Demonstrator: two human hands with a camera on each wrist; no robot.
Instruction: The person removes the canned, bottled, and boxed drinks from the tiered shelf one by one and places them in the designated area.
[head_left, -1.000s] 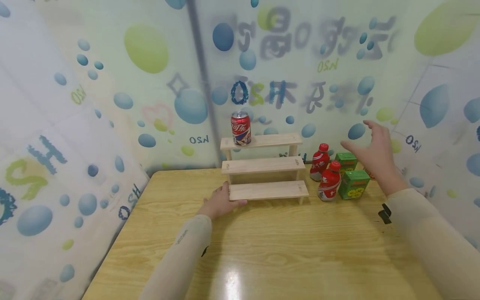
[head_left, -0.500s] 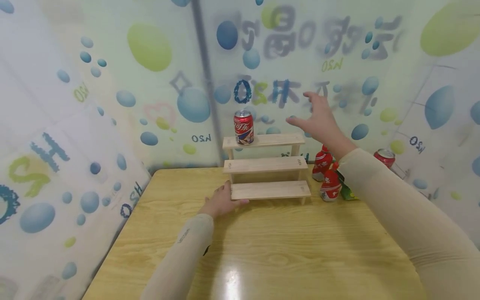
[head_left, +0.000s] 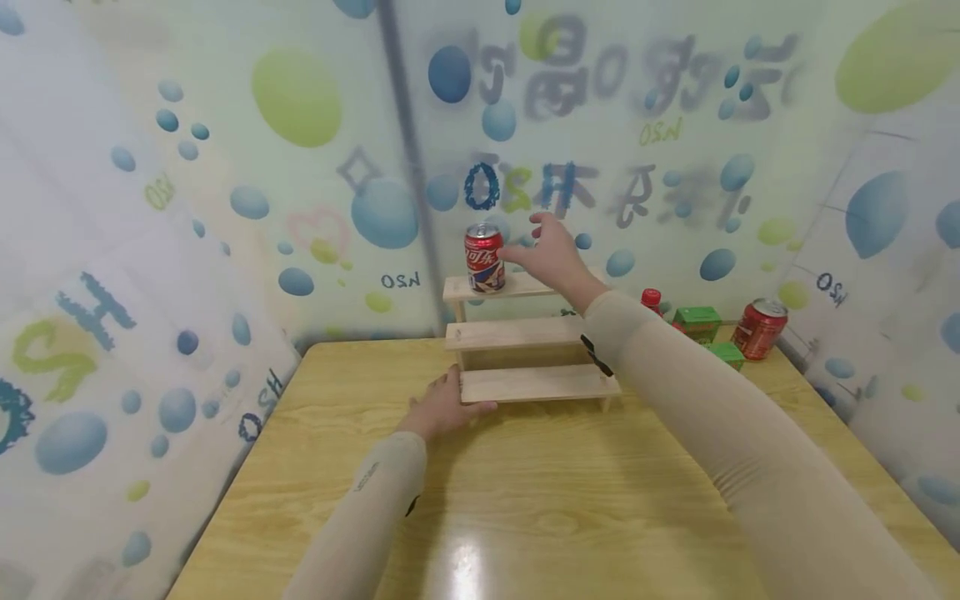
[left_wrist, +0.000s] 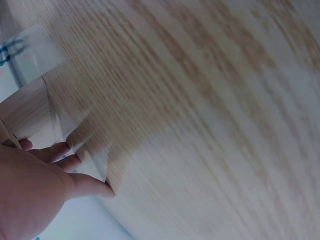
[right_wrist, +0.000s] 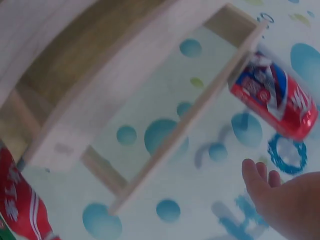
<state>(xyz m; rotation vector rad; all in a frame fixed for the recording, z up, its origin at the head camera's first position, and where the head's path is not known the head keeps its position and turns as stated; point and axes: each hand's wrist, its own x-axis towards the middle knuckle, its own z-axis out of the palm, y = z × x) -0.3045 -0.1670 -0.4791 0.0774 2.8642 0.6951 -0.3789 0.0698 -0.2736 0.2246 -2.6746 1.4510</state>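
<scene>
A red soda can (head_left: 484, 260) stands upright at the left end of the top step of a three-step wooden rack (head_left: 536, 383). My right hand (head_left: 553, 258) hovers just right of it, thumb and fingers spread; the thumb overlaps the can's edge in the head view. From the right wrist, a gap shows between this hand (right_wrist: 292, 202) and the can (right_wrist: 275, 97). Down at the lowest step's left end, my left hand (head_left: 438, 407) holds the rack, thumb along the front edge. Its fingers reach around that end in the left wrist view.
Right of the rack stand a red-capped bottle (head_left: 651, 298), green boxes (head_left: 697, 323) and another red can (head_left: 761, 328). My right sleeve (head_left: 675, 367) hides part of this group. A patterned curtain-like wall (head_left: 300, 208) rises behind the wooden table (head_left: 525, 500).
My right hand has moved left from above the bottles and boxes to beside the can on the top step. The left hand stays at the rack's lower left end.
</scene>
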